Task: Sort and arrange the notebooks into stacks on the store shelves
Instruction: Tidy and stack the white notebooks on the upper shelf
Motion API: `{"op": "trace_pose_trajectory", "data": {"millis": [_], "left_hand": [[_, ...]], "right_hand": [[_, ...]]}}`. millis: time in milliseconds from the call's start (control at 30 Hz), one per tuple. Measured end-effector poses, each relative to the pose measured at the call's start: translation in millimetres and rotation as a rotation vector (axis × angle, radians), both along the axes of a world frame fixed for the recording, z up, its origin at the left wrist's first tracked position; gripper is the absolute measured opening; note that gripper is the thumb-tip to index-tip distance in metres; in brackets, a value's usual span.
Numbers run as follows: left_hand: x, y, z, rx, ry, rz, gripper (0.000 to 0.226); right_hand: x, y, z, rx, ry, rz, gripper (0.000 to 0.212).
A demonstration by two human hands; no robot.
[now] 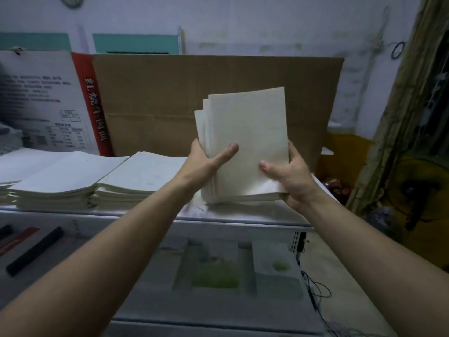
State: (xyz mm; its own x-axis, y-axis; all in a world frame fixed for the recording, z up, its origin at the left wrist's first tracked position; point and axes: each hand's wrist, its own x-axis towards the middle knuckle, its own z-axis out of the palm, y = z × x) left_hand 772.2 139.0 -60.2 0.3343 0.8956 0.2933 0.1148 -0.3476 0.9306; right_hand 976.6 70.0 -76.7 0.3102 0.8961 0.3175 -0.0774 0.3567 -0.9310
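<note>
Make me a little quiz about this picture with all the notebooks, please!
1. True or false: the left hand and the right hand both grip the bundle of notebooks.
2. What stands behind the flat stacks on the shelf? A. a brown cardboard sheet B. a mirror C. a ladder
3. Fill in: the flat stacks lie to the ____ of the bundle of notebooks.
Key: 1 true; 2 A; 3 left.
</note>
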Motion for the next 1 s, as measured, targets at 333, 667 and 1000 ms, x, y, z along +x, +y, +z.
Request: {"op": "trace_pose_trajectory", "data": {"millis": [333,667,1000], "left_hand": [[32,-7,-32,0.247,-0.318,-0.029,0.056],[34,-5,-44,0.132,-0.382,-0.070,0.070],[44,-6,-38,0.311,-0.430,0.078,0.045]], "right_hand": [[15,3,8,-0.019,-0.197,-0.045,0.053],[7,0,-16,0.056,0.005,0.053,0.049],[-6,5,-10,0.160,-0.048,-0.024,0.027]]}}
